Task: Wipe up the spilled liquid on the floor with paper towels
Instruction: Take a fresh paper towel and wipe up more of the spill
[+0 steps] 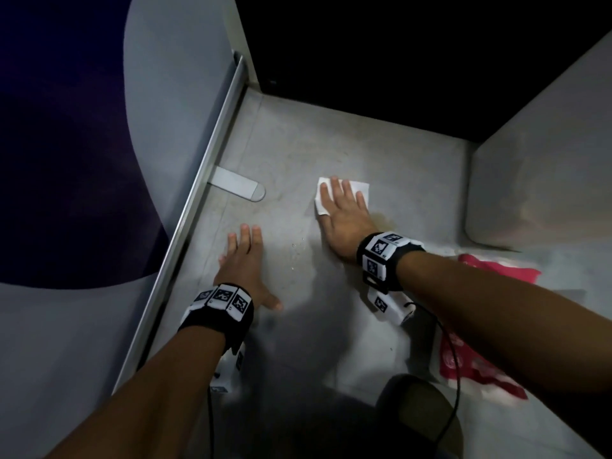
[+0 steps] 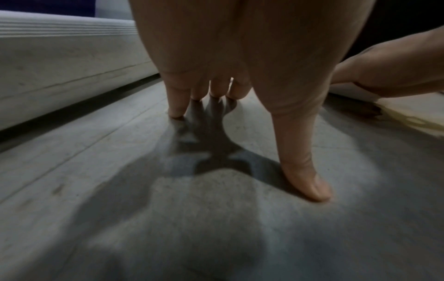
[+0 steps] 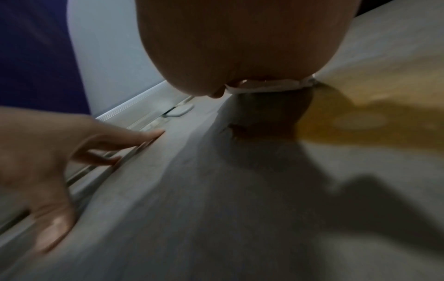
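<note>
A white paper towel [image 1: 361, 188] lies flat on the grey floor [image 1: 298, 154], and my right hand [image 1: 342, 210] presses on it with straight, spread fingers. The towel's edge [image 3: 269, 87] shows under the palm in the right wrist view. A yellowish puddle [image 3: 360, 121] spreads on the floor just right of that hand, and it also shows as a yellowish puddle [image 2: 413, 119] in the left wrist view. Small droplets [image 1: 294, 250] sit between my hands. My left hand [image 1: 243, 260] rests flat on the floor with its fingers [image 2: 176, 106] straight, holding nothing.
A metal rail [image 1: 198, 193] with a flat bracket [image 1: 238, 185] runs along the left wall. A grey panel [image 1: 536, 167] stands at the right, a dark opening at the back. A red-and-white pack [image 1: 480, 366] lies under my right forearm, by a dark round object [image 1: 414, 402].
</note>
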Action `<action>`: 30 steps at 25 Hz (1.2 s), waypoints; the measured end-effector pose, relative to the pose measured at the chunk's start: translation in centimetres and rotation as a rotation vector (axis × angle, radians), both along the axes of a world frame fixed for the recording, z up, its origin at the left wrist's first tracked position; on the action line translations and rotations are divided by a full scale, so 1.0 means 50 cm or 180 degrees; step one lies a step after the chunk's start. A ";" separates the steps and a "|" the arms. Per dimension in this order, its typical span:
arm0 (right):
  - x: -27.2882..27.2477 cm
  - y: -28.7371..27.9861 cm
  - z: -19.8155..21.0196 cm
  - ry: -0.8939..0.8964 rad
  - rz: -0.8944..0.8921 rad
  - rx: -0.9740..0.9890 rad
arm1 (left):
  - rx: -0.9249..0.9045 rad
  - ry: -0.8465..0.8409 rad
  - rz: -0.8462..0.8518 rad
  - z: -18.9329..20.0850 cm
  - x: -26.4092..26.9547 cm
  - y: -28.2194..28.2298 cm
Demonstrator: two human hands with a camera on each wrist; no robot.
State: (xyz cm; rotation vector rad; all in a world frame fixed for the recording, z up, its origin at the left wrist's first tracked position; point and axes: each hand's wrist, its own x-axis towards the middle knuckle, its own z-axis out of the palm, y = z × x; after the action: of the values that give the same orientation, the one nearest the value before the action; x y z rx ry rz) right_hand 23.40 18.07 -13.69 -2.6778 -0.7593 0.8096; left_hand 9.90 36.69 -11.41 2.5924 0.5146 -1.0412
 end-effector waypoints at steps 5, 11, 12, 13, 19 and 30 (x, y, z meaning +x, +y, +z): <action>-0.058 0.029 -0.003 0.0035 0.0657 -0.0020 | 0.0035 0.0001 -0.0070 0.004 -0.001 0.000; -0.117 0.019 -0.018 -0.0202 0.1421 0.0035 | -0.0193 0.0237 -0.0128 0.035 0.020 0.019; -0.117 0.013 -0.020 -0.0271 0.1546 0.0042 | -0.0213 0.0265 -0.0148 0.038 0.024 0.023; -0.115 0.006 -0.020 -0.0338 0.1664 0.0057 | -0.0223 0.0288 -0.0170 0.039 0.026 0.025; -0.131 -0.037 -0.024 -0.0476 0.2551 0.0183 | -0.0274 0.0248 -0.0220 0.033 0.021 0.034; -0.008 -0.088 0.023 -0.0638 0.3581 0.0182 | -0.0326 0.0179 -0.0211 0.017 0.011 0.045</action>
State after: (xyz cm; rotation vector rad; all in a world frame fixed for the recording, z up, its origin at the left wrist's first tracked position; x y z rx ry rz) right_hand 23.02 13.64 -12.54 -2.1215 -2.3487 0.6589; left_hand 10.47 38.92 -10.58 2.5120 0.3804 -1.1339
